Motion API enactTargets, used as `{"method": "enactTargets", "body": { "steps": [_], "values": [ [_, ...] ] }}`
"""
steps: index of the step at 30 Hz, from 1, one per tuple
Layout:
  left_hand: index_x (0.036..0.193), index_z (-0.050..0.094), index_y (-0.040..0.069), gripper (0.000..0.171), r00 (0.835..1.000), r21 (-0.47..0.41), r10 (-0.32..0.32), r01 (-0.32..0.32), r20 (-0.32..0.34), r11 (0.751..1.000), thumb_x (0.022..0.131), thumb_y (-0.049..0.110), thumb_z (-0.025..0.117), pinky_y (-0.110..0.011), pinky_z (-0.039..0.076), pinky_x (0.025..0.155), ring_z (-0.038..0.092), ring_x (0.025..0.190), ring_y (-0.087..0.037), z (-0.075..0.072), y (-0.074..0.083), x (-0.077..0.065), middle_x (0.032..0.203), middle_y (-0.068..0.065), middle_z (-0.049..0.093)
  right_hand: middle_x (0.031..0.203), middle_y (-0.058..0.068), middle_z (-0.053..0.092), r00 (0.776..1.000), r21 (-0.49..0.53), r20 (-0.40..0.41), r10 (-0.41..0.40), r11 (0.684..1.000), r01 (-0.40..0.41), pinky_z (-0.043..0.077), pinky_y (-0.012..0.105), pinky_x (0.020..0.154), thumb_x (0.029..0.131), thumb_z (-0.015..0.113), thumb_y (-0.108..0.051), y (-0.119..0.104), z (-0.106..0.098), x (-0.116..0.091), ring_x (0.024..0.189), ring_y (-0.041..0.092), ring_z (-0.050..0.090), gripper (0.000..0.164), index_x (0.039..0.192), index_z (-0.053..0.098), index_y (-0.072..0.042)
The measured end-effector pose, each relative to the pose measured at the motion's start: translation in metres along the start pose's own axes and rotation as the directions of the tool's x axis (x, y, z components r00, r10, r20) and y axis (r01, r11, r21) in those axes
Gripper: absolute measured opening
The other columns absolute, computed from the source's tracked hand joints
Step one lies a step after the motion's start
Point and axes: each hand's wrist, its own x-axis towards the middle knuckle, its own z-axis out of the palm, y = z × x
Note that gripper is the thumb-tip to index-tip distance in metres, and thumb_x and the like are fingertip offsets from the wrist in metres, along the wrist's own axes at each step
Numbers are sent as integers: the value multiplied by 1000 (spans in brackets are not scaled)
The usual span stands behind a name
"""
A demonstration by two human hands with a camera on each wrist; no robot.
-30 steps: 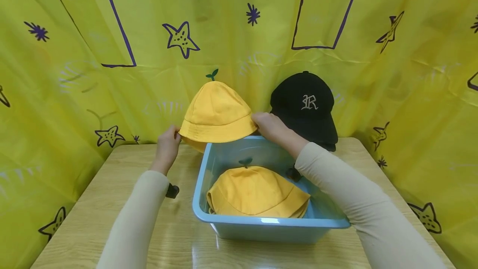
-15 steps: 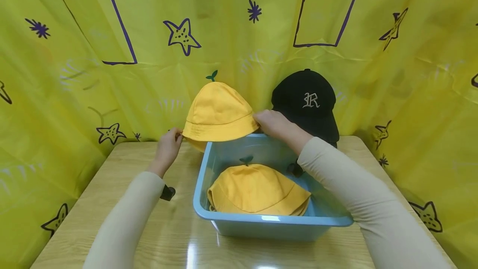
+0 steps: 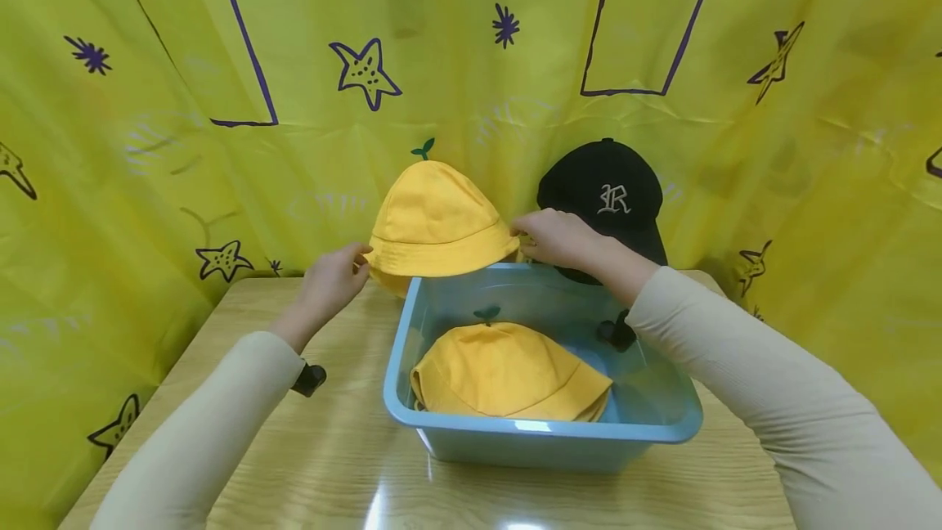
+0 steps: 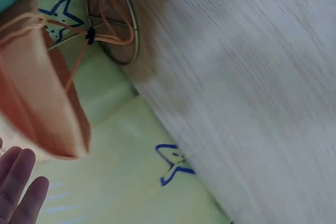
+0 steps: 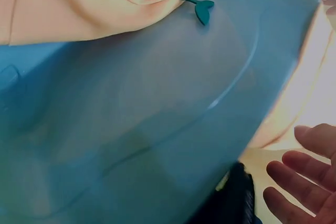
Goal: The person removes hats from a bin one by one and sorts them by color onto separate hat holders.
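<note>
A yellow bucket hat [image 3: 438,215] with a green sprout on its crown sits upright behind the bin, above a round wire stand base [image 4: 134,35]. My left hand [image 3: 329,283] is at the left end of its brim, fingers loosely extended. At the brim's right end is my right hand [image 3: 562,240], its fingers [image 5: 299,184] spread and relaxed in the right wrist view. An orange chin cord [image 4: 110,39] with a dark toggle hangs below the hat. Inside the blue bin [image 3: 545,429] lies another yellow sprout hat [image 3: 508,375].
A black baseball cap [image 3: 639,186] with a grey letter R stands behind the bin at right, partly covered by my right hand. The wooden table [image 3: 309,448] carries everything. Yellow curtain [image 3: 456,39] with purple drawings encloses the back and sides.
Both hands have let go of the yellow hat's brim; their fingers have loosened and both forearms have moved outward. The hat stays in place above its stand.
</note>
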Motion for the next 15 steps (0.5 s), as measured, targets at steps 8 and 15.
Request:
{"method": "enactTargets", "body": {
  "steps": [8, 15],
  "values": [
    [125, 55, -1, 38, 995, 11, 32, -33, 93, 999, 91, 15, 59, -40, 55, 60, 68, 90, -33, -29, 23, 5, 108, -21, 67, 94, 6, 66, 999, -72, -24, -37, 997, 35, 50, 35, 61, 88, 67, -23, -1, -19, -28, 78, 21, 60, 22, 107, 63, -12],
    [124, 58, 2, 40, 987, 51, 106, -113, 118, 992, 90, 23, 61, -43, 55, 72, 66, 96, -29, -50, 54, 14, 108, -17, 68, 117, 10, 65, 999, -97, -32, -36, 995, 33, 54, 42, 71, 88, 66, -37, -2, -29, -52, 94, 26, 65, 47, 124, 59, -7]
  ]
}}
